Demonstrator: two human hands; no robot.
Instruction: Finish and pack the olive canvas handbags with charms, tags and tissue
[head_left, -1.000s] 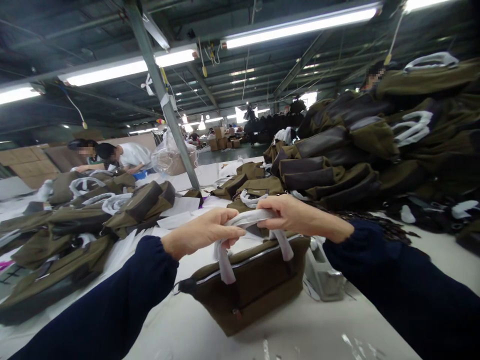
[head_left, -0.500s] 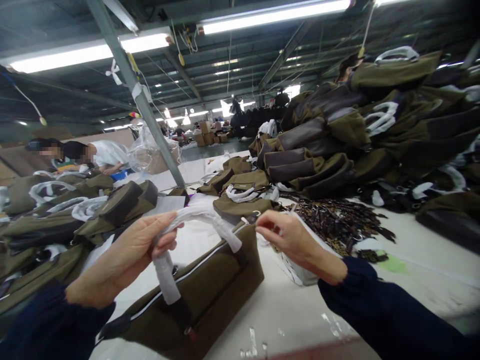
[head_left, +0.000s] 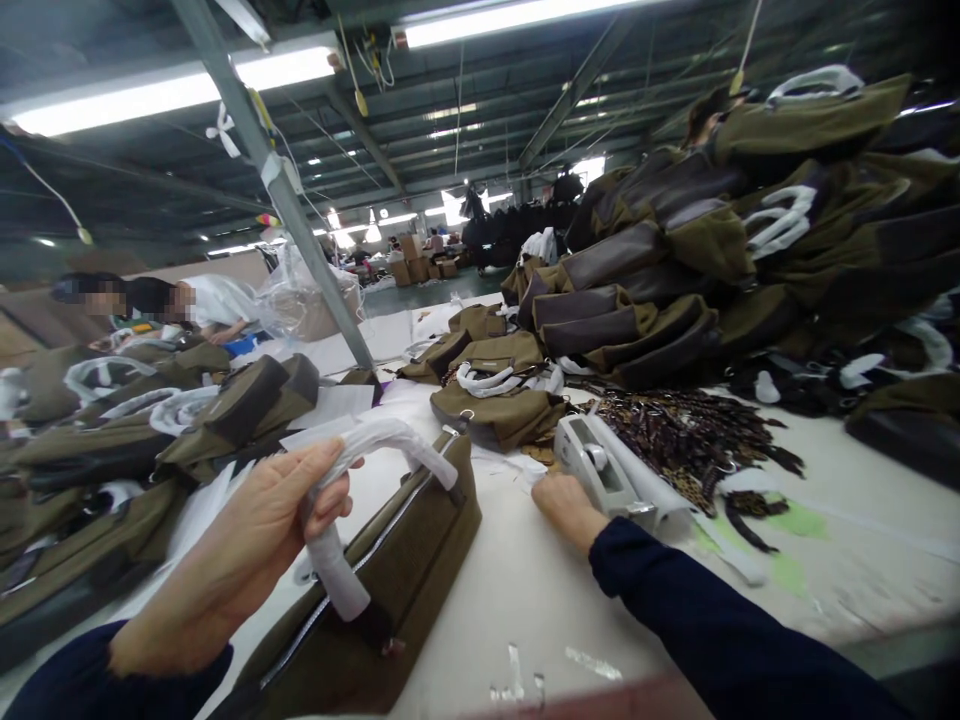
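The right hand [head_left: 570, 510] has dropped off the handle and come down on the table [head_left: 510, 610], loosely closed against a grey plastic dispenser [head_left: 600, 470]. I've got the left hand [head_left: 232, 570] curled around the white-wrapped strap handle [head_left: 337, 520] of the olive zip tote bag [head_left: 405, 570], lying on the table right under it. Looks mid-wrap to me; the next move calls for that dispenser in the right hand.
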